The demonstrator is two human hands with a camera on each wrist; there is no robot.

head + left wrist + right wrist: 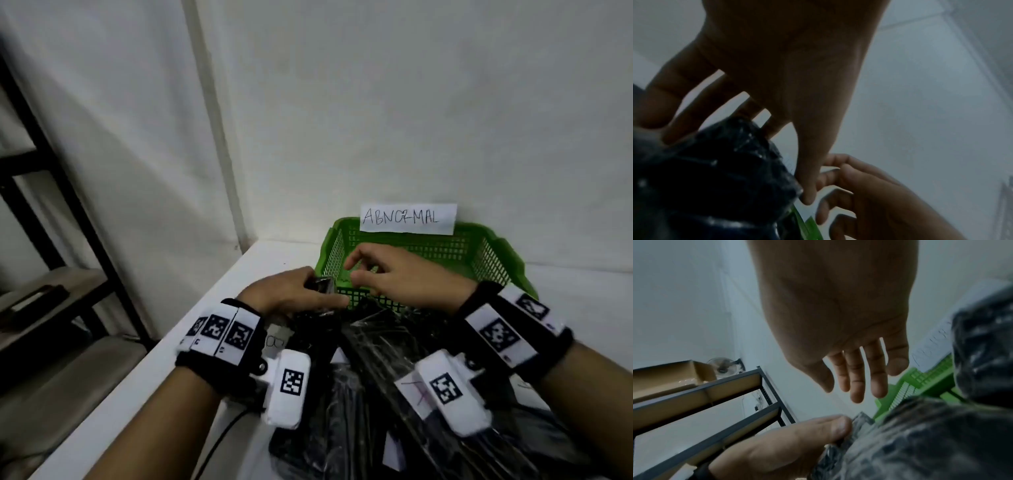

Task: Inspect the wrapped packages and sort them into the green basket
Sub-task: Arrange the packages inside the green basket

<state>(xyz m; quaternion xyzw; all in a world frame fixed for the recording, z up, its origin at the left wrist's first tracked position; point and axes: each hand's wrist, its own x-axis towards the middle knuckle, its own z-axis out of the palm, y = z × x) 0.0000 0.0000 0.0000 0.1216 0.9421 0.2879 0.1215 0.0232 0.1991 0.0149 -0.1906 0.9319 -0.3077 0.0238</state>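
A small black wrapped package (321, 285) sits in my left hand (294, 294) at the near left corner of the green basket (507, 246). Thumb and fingers pinch it; in the left wrist view the thumb presses the side of the package (715, 178). My right hand (394, 270) hovers over the basket floor with fingers loosely bent and holds nothing. In the right wrist view its fingers (857, 382) hang straight above the left hand's thumb (838, 426). A pile of black wrapped packages (359, 394) lies between my wrists in front of the basket.
A paper label reading ABNORMAL (409, 219) stands on the basket's far rim against the white wall. The white table (205, 342) ends at the left, where a black metal shelf (51, 171) stands. A cardboard box (663, 378) lies on that shelf.
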